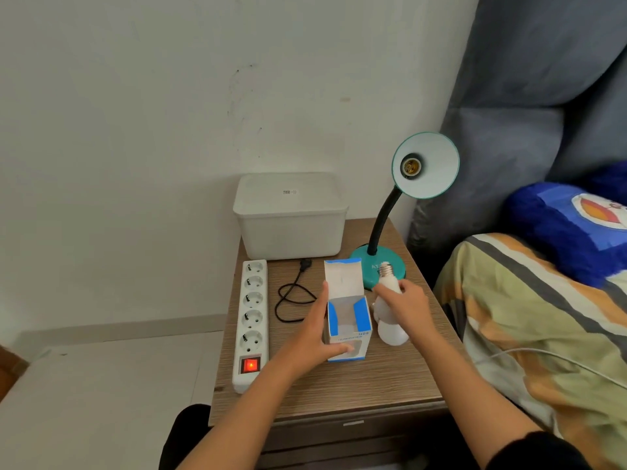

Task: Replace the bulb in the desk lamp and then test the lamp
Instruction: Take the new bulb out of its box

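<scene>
- The left hand was wrapped around the side of a small white and blue box, thumb across the front near its base, steadying it upright on the bench.
- The box stood with its top flap open and tipped back; inside, a pale shape showed dimly, too unclear to name.
- The right hand gripped a white bulb around its neck, with the metal screw end pointing up and away, over the lamp base.
- A second white bulb lay on the bench just right of the box, below the right hand, its round end toward the camera.
- Whether the two bulbs touched could not be told.
- The desk lamp stood at the back right of the bench on a round teal base, its black bendy neck curving up to a teal shade turned toward the camera.
- The socket inside the shade was empty, its brass threads showing.
- A white power strip lay along the left edge of the bench, its red switch glowing at the near end.
- A black cord with its plug lay loose between the strip and the box, not plugged in.
- A lidded white tub sat at the back, against the wall.
- A bed with a striped cover lay to the right.
</scene>
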`<state>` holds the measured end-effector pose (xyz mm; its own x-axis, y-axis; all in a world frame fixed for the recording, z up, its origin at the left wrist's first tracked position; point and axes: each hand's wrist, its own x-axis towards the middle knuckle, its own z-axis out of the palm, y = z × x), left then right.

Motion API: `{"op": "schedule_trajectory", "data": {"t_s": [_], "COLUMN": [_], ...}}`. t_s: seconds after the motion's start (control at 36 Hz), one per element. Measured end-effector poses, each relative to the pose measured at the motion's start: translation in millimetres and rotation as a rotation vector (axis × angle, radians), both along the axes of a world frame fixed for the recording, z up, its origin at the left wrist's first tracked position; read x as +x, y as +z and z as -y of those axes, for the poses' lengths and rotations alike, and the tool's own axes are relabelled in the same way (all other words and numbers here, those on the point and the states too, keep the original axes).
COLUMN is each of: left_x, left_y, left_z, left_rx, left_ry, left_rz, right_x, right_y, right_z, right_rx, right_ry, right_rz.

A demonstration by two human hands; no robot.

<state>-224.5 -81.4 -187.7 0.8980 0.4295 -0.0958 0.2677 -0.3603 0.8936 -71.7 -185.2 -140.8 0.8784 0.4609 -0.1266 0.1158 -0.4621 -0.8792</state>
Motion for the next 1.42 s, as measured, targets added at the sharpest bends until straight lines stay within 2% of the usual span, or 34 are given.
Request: {"op": "schedule_trajectory", "data": {"t_s": [0.17, 0.22, 0.42, 0.56, 0.83, 1.0, 1.42], "left_x": [0.0, -0.4, 1.2, -1.7, -5.8, -5.5, 2.0], "left_y": [0.8, 1.1, -2.6, -5.0, -9.5, -5.3, -7.5], "left_z": [0.0, -0.3, -2.5, -2.9, 8.5, 12.0, 13.9], "left_rx": [0.008, 0.014, -0.013, -0.013, 0.150, 0.002, -0.129], "left_ry": [-0.012, -0.013, 0.011, 0.048, 0.098, 0.145, 0.261], "left_rz": [-0.004, 0.000, 0.035, 0.014, 0.107, 0.159, 0.207], "right_x": [7.9, 9.9, 14.3, 16.1, 0.5, -2.3, -7.1], "right_y": [13.3, 17.3, 20.3, 13.2, 4.3, 4.9, -2.1], "right_z": [-17.7, -21.1, -16.8, -5.1, 6.2, 9.5, 12.7], "right_rx": [0.168, 0.198, 0.125, 0.009, 0.011, -0.020, -0.034], "right_ry": [-0.057, -0.058, 0.158, 0.304, 0.372, 0.439, 0.451], "right_rz": [-0.291, -0.317, -0.264, -0.149, 0.077, 0.207, 0.281]}}
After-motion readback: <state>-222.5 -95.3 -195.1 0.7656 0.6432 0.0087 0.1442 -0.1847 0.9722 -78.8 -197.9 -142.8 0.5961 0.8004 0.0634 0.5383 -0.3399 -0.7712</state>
